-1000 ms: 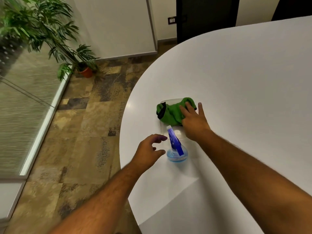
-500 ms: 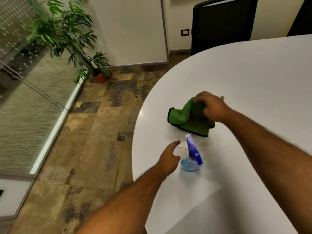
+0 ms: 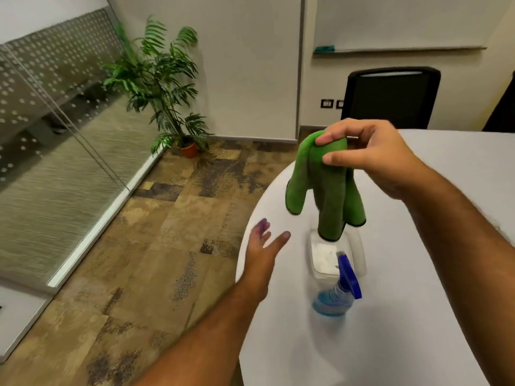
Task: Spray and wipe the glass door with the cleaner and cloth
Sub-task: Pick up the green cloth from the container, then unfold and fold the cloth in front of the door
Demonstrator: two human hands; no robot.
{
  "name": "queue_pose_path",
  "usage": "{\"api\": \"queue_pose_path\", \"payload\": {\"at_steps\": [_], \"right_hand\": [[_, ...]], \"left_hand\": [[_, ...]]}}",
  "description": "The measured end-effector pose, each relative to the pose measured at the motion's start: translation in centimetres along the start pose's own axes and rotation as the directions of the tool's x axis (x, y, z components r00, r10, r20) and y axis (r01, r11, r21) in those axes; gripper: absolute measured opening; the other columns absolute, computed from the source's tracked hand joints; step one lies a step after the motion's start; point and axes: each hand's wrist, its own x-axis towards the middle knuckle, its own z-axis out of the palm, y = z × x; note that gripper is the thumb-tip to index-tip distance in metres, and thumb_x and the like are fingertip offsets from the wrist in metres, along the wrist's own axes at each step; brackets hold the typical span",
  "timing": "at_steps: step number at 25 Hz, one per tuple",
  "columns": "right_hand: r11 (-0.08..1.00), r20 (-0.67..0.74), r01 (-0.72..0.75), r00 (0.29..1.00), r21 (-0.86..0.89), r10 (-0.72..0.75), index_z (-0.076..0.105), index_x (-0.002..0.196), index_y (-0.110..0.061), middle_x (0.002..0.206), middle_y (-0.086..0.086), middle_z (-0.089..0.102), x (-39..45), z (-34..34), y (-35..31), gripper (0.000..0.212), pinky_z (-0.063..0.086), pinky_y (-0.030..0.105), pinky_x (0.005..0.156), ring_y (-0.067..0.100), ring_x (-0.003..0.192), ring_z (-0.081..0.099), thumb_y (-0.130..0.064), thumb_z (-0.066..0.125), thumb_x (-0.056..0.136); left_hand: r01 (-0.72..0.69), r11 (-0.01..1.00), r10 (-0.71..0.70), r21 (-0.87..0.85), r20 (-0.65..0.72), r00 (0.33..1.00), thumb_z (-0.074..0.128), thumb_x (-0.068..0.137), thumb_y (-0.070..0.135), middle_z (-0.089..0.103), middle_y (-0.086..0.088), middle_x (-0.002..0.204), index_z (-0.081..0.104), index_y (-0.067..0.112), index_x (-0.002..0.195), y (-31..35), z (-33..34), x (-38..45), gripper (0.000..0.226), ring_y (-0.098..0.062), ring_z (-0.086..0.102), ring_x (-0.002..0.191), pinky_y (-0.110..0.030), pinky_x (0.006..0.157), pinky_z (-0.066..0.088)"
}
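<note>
Spray bottle (image 3: 338, 298) stands upright on the white table (image 3: 418, 316), near its left edge, trigger head pointing away, a clear container (image 3: 335, 254) touching behind. Left hand (image 3: 264, 246), open and empty, hovers just left of it (the nearer hand). Right hand (image 3: 370, 157) pinches the green cloth (image 3: 324, 188), hanging above the container. Glass door (image 3: 64, 151) lies well left across open floor.

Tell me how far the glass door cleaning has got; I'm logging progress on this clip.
Barely started. Done: the right hand has the green cloth pinched and lifted clear of the white table. In hand: the open left hand hovers beside the spray bottle, not touching it. Left: pick up the bottle, go to the glass door, spray it and wipe it.
</note>
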Motion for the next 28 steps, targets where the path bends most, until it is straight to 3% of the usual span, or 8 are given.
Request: {"api": "queue_pose_path", "payload": {"at_steps": [4, 8, 11, 14, 18, 23, 26, 28], "right_hand": [[0.975, 0.148, 0.008, 0.988, 0.224, -0.042, 0.079, 0.106, -0.006, 0.109, 0.008, 0.079, 0.9, 7.9, -4.5, 0.033, 0.066, 0.036, 0.088, 0.027, 0.1, 0.077, 0.013, 0.079, 0.078], [0.914, 0.243, -0.049, 0.968, 0.403, -0.055, 0.084, 0.105, -0.013, 0.109, 0.007, 0.081, 0.6, 17.8, -8.3, 0.042, 0.065, 0.029, 0.081, 0.019, 0.093, 0.078, 0.019, 0.065, 0.085], [0.819, 0.247, -0.105, 0.968, 0.564, -0.046, 0.083, 0.116, -0.017, 0.111, 0.006, 0.082, -0.9, 26.7, -11.7, 0.041, 0.064, 0.027, 0.08, 0.016, 0.091, 0.078, 0.005, 0.066, 0.086], [0.565, 0.305, -0.312, 0.946, 0.764, 0.11, 0.08, 0.123, -0.019, 0.121, 0.01, 0.08, -4.6, 36.8, -11.9, 0.031, 0.065, 0.039, 0.086, 0.025, 0.103, 0.08, -0.03, 0.067, 0.097], [0.309, 0.654, -0.681, 0.729, 0.664, 0.201, 0.07, 0.139, -0.009, 0.144, 0.02, 0.067, -13.5, 52.2, -10.2, 0.086, 0.057, 0.051, 0.104, 0.038, 0.131, 0.068, -0.08, 0.055, 0.092], [0.41, 0.741, -0.751, 0.633, 0.518, 0.223, 0.077, 0.128, -0.007, 0.136, 0.02, 0.073, -16.8, 64.3, -13.6, 0.056, 0.065, 0.047, 0.088, 0.037, 0.119, 0.074, -0.048, 0.067, 0.091], [0.426, 0.782, -0.785, 0.576, 0.45, 0.236, 0.082, 0.118, -0.007, 0.134, 0.021, 0.074, -17.7, 71.5, -17.1, 0.062, 0.062, 0.048, 0.093, 0.036, 0.118, 0.075, -0.058, 0.05, 0.102], [0.406, 0.79, -0.789, 0.574, 0.461, 0.217, 0.08, 0.121, -0.006, 0.136, 0.024, 0.072, -18.7, 76.2, -19.2, 0.069, 0.059, 0.05, 0.098, 0.038, 0.123, 0.073, -0.064, 0.047, 0.103]], "left_hand": [[-0.243, 0.948, 0.24, -0.204, -0.04, 0.97, 0.092, 0.074, 0.017, 0.054, -0.001, 0.158, 0.037, 0.019, 0.161, 6.4, -7.9, -2.2, 0.103, -0.014, 0.055, 0.143, -0.033, 0.114, 0.05], [-0.3, 0.867, 0.241, -0.397, -0.192, 0.951, 0.094, 0.069, 0.035, 0.08, 0.005, 0.125, 0.069, 0.025, 0.129, 10.7, -17.0, -7.7, 0.066, -0.012, 0.072, 0.122, -0.02, 0.086, 0.061], [-0.329, 0.791, 0.188, -0.516, -0.307, 0.933, 0.08, 0.075, 0.042, 0.08, -0.003, 0.126, 0.07, 0.02, 0.132, 12.2, -25.8, -12.8, 0.062, -0.018, 0.076, 0.115, -0.032, 0.084, 0.065], [-0.331, 0.802, 0.167, -0.498, -0.346, 0.923, 0.076, 0.091, 0.038, 0.082, -0.009, 0.118, 0.072, 0.016, 0.131, 13.6, -33.9, -17.8, 0.046, -0.026, 0.078, 0.107, -0.043, 0.086, 0.066], [-0.246, 0.915, 0.081, -0.32, -0.45, 0.889, 0.074, 0.096, 0.033, 0.083, -0.013, 0.101, 0.07, 0.007, 0.128, 13.5, -46.6, -24.0, 0.041, -0.026, 0.081, 0.086, -0.034, 0.067, 0.063], [-0.043, 0.969, -0.086, -0.243, -0.496, 0.864, 0.068, 0.094, 0.057, 0.081, -0.014, 0.112, 0.068, 0.012, 0.128, 11.3, -61.4, -32.5, 0.057, -0.028, 0.08, 0.086, -0.036, 0.067, 0.065], [0.069, 0.943, 0.223, 0.327, -0.769, 0.599, 0.076, 0.087, 0.057, 0.061, -0.011, 0.144, 0.05, 0.016, 0.145, 8.3, -67.7, -37.9, 0.076, -0.027, 0.065, 0.123, -0.04, 0.099, 0.057], [-0.045, 0.802, 0.531, 0.596, -0.675, 0.512, 0.078, 0.083, 0.058, 0.061, 0.002, 0.136, 0.057, 0.026, 0.136, 6.2, -69.3, -41.1, 0.066, -0.018, 0.06, 0.125, -0.04, 0.105, 0.051]]}}
